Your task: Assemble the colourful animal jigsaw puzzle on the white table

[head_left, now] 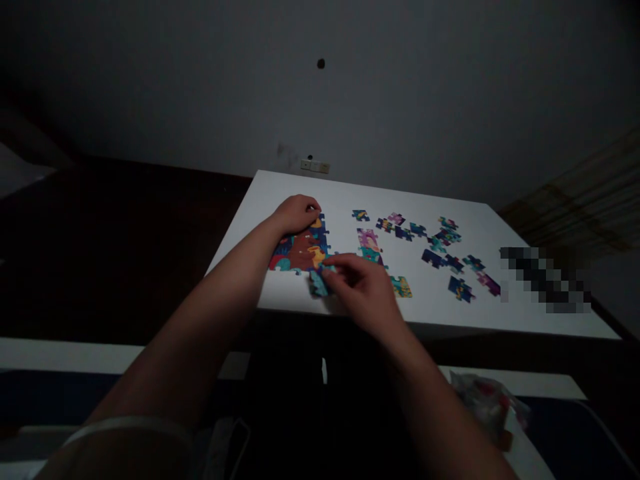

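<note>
My right hand (367, 290) pinches a teal and blue puzzle piece (318, 284) between thumb and fingers, at the lower right corner of a joined puzzle section (301, 248). That section shows a brown figure with a yellow shape. Over its upper edge rests my left hand (296, 213), the fingers curled in; whether anything is inside them is hidden. Just right of my right hand's fingers lies a pink and teal joined strip (369, 241). A yellow and teal piece (401, 287) shows partly from behind that hand.
Several loose puzzle pieces (435, 243) lie scattered over the right of the white table (290, 190). One piece (360, 215) sits apart near the middle. A blurred-out dark object (543, 277) is at the right end. Below, a clear plastic bag (487, 400) rests on a bench.
</note>
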`<action>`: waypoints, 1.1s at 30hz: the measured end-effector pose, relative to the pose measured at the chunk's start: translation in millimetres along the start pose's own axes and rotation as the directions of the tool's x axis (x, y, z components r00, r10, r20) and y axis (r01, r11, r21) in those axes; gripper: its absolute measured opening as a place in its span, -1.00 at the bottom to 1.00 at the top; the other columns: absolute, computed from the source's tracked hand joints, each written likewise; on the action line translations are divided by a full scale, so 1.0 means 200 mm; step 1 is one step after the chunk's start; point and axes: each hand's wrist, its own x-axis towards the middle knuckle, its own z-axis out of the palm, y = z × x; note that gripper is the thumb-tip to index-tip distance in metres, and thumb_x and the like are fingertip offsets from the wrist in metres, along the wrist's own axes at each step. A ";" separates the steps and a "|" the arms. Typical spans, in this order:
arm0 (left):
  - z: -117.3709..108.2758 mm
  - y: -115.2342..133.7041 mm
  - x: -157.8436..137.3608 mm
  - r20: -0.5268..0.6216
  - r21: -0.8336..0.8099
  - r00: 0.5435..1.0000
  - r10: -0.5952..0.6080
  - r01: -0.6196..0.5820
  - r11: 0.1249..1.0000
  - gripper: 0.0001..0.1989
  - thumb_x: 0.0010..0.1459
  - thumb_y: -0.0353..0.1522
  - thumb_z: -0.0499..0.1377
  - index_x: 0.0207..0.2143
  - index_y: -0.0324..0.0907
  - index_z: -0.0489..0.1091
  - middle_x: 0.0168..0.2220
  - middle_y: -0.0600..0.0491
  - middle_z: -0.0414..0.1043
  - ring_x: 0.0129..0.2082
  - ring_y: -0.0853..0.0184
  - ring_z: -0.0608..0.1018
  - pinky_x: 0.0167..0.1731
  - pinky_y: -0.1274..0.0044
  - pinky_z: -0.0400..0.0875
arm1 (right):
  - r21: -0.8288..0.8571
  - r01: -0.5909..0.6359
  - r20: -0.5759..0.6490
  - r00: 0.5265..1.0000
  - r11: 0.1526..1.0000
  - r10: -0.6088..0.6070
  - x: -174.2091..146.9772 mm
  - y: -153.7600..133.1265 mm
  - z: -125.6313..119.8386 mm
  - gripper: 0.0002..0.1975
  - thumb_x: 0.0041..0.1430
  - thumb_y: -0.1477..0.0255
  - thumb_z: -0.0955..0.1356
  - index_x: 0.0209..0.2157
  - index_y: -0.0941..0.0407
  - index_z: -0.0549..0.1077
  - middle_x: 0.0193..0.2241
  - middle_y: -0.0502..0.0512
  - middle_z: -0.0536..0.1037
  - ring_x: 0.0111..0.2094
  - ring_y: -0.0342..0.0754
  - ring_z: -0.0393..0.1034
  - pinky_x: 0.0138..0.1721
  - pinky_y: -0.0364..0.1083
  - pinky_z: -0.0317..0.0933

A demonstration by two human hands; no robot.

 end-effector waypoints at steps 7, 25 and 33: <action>0.00 0.01 -0.01 0.003 -0.024 1.000 0.024 -0.024 0.999 -0.68 0.46 -0.43 0.29 0.12 -0.20 0.81 0.07 -0.19 0.83 0.08 0.06 0.78 0.21 0.29 0.62 | -0.539 0.140 0.118 0.989 0.831 -0.090 0.06 -0.10 0.38 -0.77 0.55 0.26 0.48 0.04 -0.04 0.82 -0.02 0.13 0.86 0.11 0.32 0.66 0.20 0.21 0.46; 0.02 0.00 0.02 0.006 -0.012 0.998 0.063 -0.063 0.998 -0.67 0.46 -0.40 0.28 0.12 -0.20 0.82 0.15 -0.22 0.82 0.19 0.00 0.76 0.26 0.25 0.59 | -0.741 0.375 0.233 0.922 0.557 -0.310 -0.13 -0.09 0.43 -0.75 0.63 0.16 0.39 0.11 -0.20 0.74 0.16 0.13 0.81 0.22 0.41 0.62 0.05 0.34 0.57; 0.01 0.00 0.00 -0.004 -0.046 0.999 0.042 -0.042 0.998 -0.68 0.42 -0.40 0.29 0.08 -0.16 0.82 0.09 -0.18 0.83 0.12 0.02 0.78 0.22 0.25 0.61 | -0.769 0.368 0.215 0.919 0.522 -0.331 -0.12 -0.08 0.47 -0.75 0.63 0.14 0.37 0.02 -0.24 0.74 0.10 0.03 0.82 0.17 0.29 0.68 0.10 0.28 0.65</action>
